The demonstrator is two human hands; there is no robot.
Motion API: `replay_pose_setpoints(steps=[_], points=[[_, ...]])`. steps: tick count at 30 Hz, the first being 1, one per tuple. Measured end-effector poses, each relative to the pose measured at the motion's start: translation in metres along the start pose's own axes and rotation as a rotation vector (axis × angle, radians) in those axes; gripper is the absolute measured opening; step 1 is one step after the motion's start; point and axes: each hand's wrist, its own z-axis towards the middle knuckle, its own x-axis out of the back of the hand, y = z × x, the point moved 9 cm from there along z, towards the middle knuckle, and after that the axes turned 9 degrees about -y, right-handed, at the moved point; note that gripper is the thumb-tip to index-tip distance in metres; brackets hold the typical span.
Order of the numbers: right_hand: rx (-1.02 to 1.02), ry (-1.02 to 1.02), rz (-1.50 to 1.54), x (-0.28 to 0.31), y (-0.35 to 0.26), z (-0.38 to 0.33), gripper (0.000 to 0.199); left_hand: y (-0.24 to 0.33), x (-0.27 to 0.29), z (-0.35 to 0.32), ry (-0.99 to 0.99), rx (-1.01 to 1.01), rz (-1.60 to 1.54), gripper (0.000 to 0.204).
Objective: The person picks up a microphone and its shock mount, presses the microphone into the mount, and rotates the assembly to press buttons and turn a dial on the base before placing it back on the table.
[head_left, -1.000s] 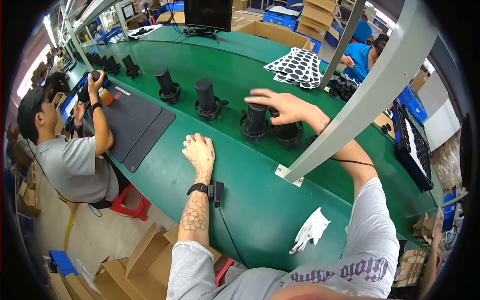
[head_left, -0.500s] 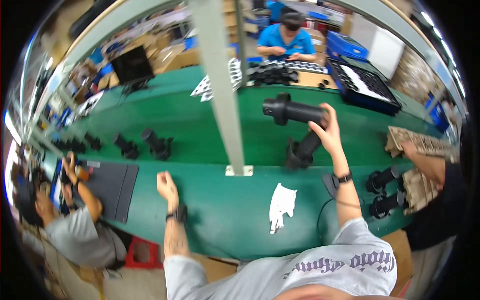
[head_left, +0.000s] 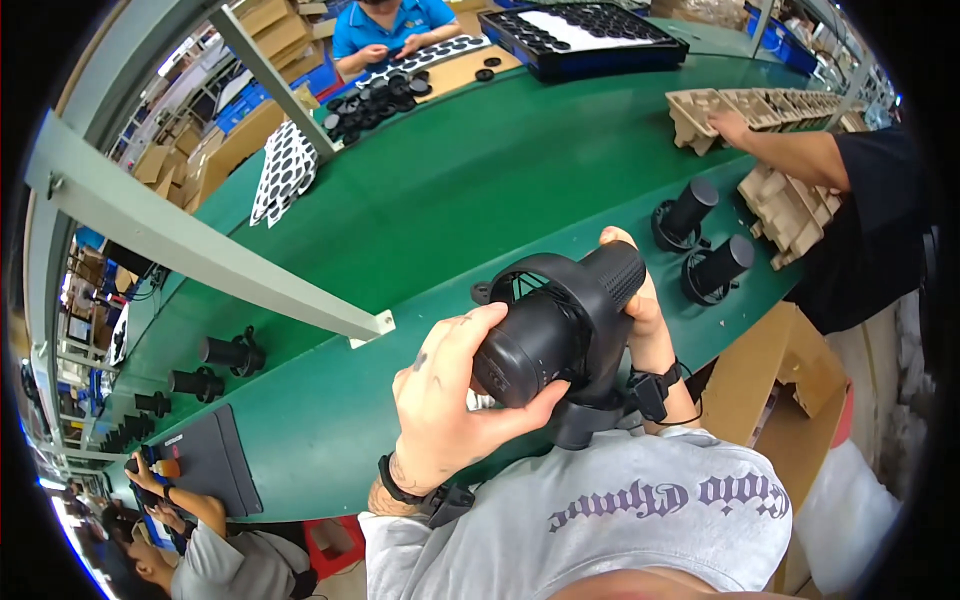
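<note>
Close in front of my chest I hold a black microphone (head_left: 518, 348) in a round shock mount (head_left: 562, 282), tilted, with its ribbed end toward the upper right. My left hand (head_left: 440, 400) is closed around the smooth, lower-left end, thumb below and fingers over the top. At the ribbed end my right hand (head_left: 643, 295) grips from the far side; part of its fingers is hidden behind the microphone. A mount bracket (head_left: 585, 425) hangs beneath. Beyond my right hand, two similar microphones (head_left: 690, 208) stand on the green table (head_left: 320, 430).
A grey metal post (head_left: 220, 250) slants across the left. At right a co-worker's hand (head_left: 730, 125) touches brown moulded trays (head_left: 790, 215). More microphones (head_left: 232, 355) and a dark mat (head_left: 205, 465) lie left. Far off, a person in blue (head_left: 385, 35) sits beside a black tray (head_left: 580, 40).
My right hand has drawn the microphone from over the far green surface down toward my chest. My left hand, free before, has closed on its other end. The view has turned right.
</note>
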Motion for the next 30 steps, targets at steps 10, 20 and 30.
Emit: replay_pose_setpoints(steps=[10,20,30], points=[[-0.022,-0.028,0.103,-0.003,-0.003,-0.003,0.097,0.043,-0.017,-0.001,-0.055,-0.084,0.122,0.066],[0.034,-0.084,0.262,-0.014,-0.003,0.005,0.099,0.071,-0.034,-0.005,-0.223,-0.308,0.360,0.047],[0.002,-0.105,0.411,-0.024,-0.003,0.004,0.101,0.088,-0.048,-0.012,-0.323,-0.459,0.548,0.038]])
